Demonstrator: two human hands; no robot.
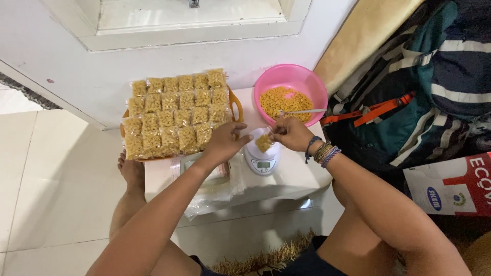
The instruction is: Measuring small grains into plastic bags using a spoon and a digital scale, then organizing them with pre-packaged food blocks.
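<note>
Already about twenty sealed clear packets of yellow macaroni (176, 112) fill the orange tray at ten o'clock; both hands, left hand (225, 143) and right hand (292, 134), pinch one small half-filled clear plastic bag (264, 142) over the white digital scale (262, 159), while loose macaroni remains in the pink plastic bowl (291, 92) at one o'clock.

Bright, even indoor light, soft shadows, slight wide-angle bending at edges, focus mostly sharp.

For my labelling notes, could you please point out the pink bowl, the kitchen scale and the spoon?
pink bowl (267, 81), head view, left rim.
kitchen scale (262, 164), head view, front display.
spoon (307, 111), head view, handle.
</note>
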